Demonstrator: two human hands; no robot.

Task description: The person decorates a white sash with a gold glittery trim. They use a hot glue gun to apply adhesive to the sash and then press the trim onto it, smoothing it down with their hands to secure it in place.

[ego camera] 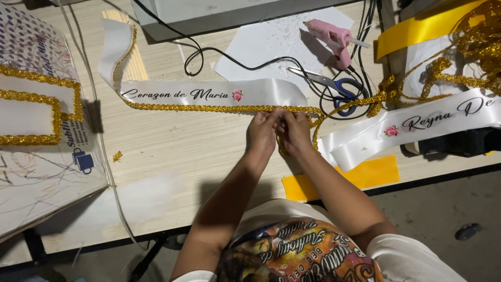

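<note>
A white satin sash with dark script and a small pink rose lies across the wooden table. Gold braided trim runs along its near edge. My left hand and my right hand sit side by side at the sash's right end, fingertips pinching the gold trim against the ribbon edge. The loose trim continues right from my hands toward a tangled pile.
A second white sash lies at the right. A pink glue gun rests on white paper, blue-handled scissors beside black cables. A yellow sheet lies at the table's near edge, a gold-trimmed panel at the left.
</note>
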